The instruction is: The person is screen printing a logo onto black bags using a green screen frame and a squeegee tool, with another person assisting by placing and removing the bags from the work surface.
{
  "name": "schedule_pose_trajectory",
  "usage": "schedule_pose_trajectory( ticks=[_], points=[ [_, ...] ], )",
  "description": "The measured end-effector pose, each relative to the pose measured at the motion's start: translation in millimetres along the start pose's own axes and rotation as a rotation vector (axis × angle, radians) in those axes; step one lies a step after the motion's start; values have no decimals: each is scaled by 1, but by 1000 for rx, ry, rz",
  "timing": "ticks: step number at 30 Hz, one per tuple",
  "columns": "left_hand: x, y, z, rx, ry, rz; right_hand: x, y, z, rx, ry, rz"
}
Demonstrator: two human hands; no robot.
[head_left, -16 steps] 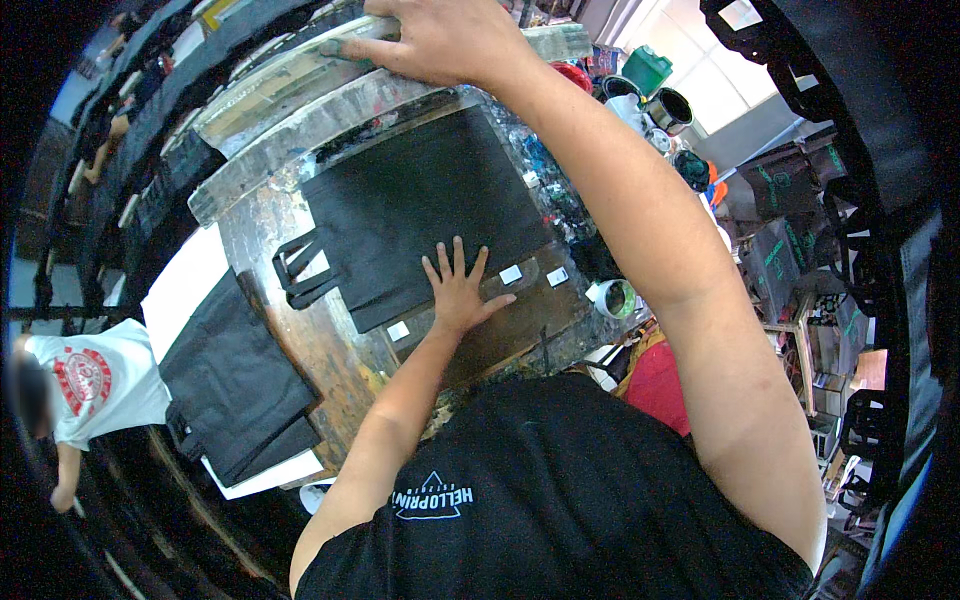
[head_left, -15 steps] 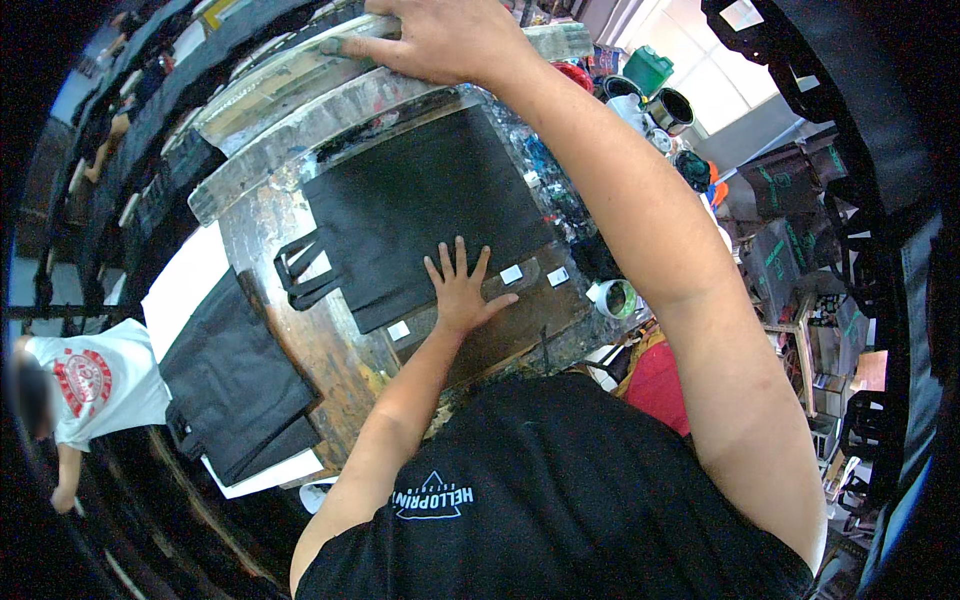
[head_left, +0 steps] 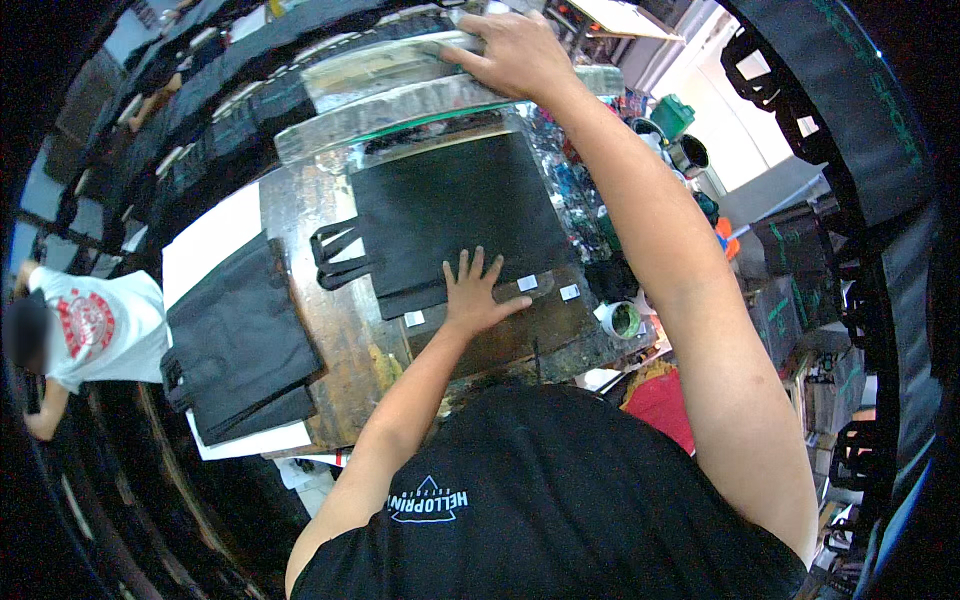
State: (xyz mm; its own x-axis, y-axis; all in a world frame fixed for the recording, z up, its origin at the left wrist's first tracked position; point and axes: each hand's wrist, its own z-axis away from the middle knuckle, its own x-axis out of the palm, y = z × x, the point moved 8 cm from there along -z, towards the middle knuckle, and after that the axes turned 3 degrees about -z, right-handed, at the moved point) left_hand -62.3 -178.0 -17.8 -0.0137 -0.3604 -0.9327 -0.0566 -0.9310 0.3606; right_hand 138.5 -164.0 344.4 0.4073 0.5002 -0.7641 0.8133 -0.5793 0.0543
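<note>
A black fabric tote bag (head_left: 455, 195) lies flat on the stained work board, its handles (head_left: 338, 252) sticking out to the left. My left hand (head_left: 477, 295) rests on the bag's near edge with its fingers spread, palm partly over the brown board (head_left: 490, 345). At the far side, my right hand (head_left: 520, 55) grips the top of a raised, ink-stained screen-printing frame (head_left: 400, 105), thumb on the near face. Its other fingers are partly hidden behind the edge. A green streak of ink shows along the frame's lower edge. Small white squares (head_left: 528, 283) mark the board beside my left hand.
Left of the bag, more black bags (head_left: 240, 345) are stacked on white sheets (head_left: 215, 225). A cup of green ink (head_left: 622, 320) stands at the right; beyond are ink pots (head_left: 688, 155) and a green jug (head_left: 672, 117). A person in a white shirt (head_left: 105, 325) is at far left.
The view has turned, so the table and frame appear shifted to the right. A green streak now shows under the frame. My left hand stays on the bag and my right keeps its grip.
</note>
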Motion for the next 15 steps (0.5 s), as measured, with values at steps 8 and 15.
schedule_pose_trajectory(
  ticks=[8,15],
  points=[
    [-210,-79,71,99,529,2196,-8,-46,85,-30,-5,-37],
    [-84,-98,144,-628,340,2090,80,-81,237,14,-557,-39]
  ],
)
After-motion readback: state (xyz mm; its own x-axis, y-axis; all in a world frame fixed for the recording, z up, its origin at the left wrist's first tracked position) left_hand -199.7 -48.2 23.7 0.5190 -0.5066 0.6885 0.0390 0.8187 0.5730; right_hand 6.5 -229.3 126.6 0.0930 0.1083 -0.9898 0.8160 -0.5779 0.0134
